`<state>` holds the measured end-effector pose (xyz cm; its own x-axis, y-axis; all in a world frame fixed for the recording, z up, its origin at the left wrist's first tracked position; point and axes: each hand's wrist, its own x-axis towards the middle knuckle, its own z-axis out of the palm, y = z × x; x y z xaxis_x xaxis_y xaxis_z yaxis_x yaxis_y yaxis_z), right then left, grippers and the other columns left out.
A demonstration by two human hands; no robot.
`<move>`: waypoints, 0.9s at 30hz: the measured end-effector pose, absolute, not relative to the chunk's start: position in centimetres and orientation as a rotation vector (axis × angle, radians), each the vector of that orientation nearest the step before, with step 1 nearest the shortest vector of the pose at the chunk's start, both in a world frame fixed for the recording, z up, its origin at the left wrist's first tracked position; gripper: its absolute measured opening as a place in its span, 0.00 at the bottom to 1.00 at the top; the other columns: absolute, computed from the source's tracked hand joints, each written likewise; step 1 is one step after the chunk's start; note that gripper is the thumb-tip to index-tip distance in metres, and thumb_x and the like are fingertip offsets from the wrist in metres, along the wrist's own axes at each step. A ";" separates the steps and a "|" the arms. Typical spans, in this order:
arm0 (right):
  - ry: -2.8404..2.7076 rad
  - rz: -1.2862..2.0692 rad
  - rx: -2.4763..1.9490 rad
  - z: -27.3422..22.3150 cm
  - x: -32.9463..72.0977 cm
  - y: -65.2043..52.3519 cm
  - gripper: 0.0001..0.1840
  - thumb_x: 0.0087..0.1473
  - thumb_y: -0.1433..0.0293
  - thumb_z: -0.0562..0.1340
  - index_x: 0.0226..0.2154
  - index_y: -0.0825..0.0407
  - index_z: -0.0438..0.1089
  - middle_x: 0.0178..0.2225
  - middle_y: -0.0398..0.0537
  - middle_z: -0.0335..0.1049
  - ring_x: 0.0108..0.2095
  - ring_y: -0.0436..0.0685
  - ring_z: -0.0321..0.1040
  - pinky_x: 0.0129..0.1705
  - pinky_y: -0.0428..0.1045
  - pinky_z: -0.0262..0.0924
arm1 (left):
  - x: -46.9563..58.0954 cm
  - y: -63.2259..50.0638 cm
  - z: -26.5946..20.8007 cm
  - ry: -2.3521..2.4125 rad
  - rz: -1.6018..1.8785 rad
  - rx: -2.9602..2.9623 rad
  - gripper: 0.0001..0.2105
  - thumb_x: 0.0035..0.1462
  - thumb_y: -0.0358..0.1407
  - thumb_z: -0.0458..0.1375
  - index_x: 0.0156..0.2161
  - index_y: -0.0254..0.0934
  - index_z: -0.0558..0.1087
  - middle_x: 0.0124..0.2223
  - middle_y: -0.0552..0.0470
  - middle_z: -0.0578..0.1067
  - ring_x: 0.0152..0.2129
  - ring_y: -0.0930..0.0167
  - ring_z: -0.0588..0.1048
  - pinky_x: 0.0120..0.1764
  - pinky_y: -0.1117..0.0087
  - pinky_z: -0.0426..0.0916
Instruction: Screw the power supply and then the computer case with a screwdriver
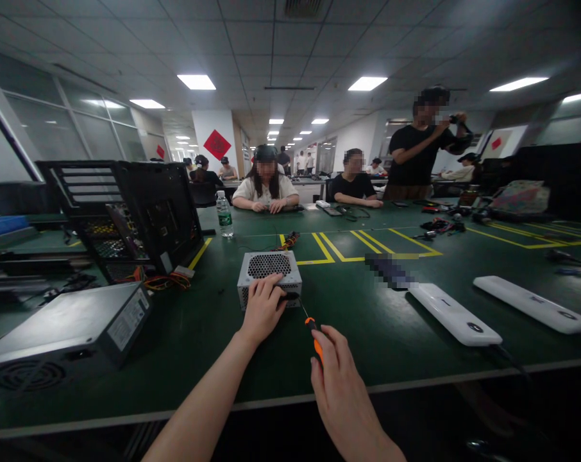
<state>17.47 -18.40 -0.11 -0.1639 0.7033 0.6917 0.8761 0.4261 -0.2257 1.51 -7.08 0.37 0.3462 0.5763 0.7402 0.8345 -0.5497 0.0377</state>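
Note:
A silver power supply unit [245, 280] with a honeycomb grille on top sits on the green table in front of me. My left hand [262, 305] holds it, fingers bent over its near edge and lying partly on the grille. Close to those fingertips, a black part [290, 296] shows on the near face; its kind is unclear. In my right hand [338, 378] is an orange-and-black screwdriver [317, 346], its thin shaft angled up and left. The tip lies at or close to the unit's near right corner; whether it touches I cannot tell.
Left, an open black computer case [160, 212] stands behind another power supply [64, 333]. A water bottle [224, 215] is beyond. White power banks [456, 314] and a pixelated object [389, 269] lie right. People sit across the table [213, 385]; one person [418, 147] stands.

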 end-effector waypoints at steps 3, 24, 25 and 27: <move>-1.990 -0.337 -1.246 -0.2 17.2 -18.2 0.16 0.54 0.76 0.47 0.45 0.58 0.58 0.45 0.59 0.60 0.45 0.58 0.62 0.43 0.54 0.63 | 1.5 -7.0 0.3 -1.251 -1.038 -2.263 0.04 0.49 0.30 0.54 0.33 0.38 0.67 0.51 0.47 0.65 0.50 0.65 0.60 0.49 0.59 0.53; -1.913 -0.196 -1.275 -0.3 17.1 -18.2 0.15 0.56 0.73 0.46 0.46 0.56 0.57 0.40 0.57 0.64 0.40 0.57 0.65 0.38 0.53 0.65 | 1.7 -7.1 0.4 -1.255 -1.030 -2.246 0.05 0.47 0.29 0.55 0.32 0.38 0.67 0.50 0.46 0.66 0.49 0.63 0.61 0.48 0.58 0.55; -1.904 -0.190 -1.300 -0.3 17.1 -18.1 0.14 0.56 0.73 0.46 0.45 0.55 0.57 0.39 0.56 0.64 0.38 0.57 0.66 0.36 0.52 0.65 | 1.7 -7.1 0.4 -1.252 -1.028 -2.248 0.05 0.47 0.29 0.55 0.32 0.38 0.67 0.50 0.46 0.66 0.49 0.63 0.61 0.48 0.58 0.54; -1.873 -0.181 -1.356 -0.4 17.5 -18.0 0.13 0.57 0.70 0.46 0.44 0.55 0.58 0.35 0.55 0.66 0.34 0.56 0.67 0.32 0.51 0.65 | 1.7 -7.1 0.4 -1.247 -1.024 -2.251 0.05 0.48 0.30 0.55 0.33 0.38 0.67 0.50 0.46 0.66 0.49 0.63 0.61 0.48 0.58 0.54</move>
<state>17.46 -17.96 -0.42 -0.1057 0.7364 0.6682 0.8505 0.4151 -0.3230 1.66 -7.11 0.43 0.3445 0.5724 0.7441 0.8413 -0.5399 0.0258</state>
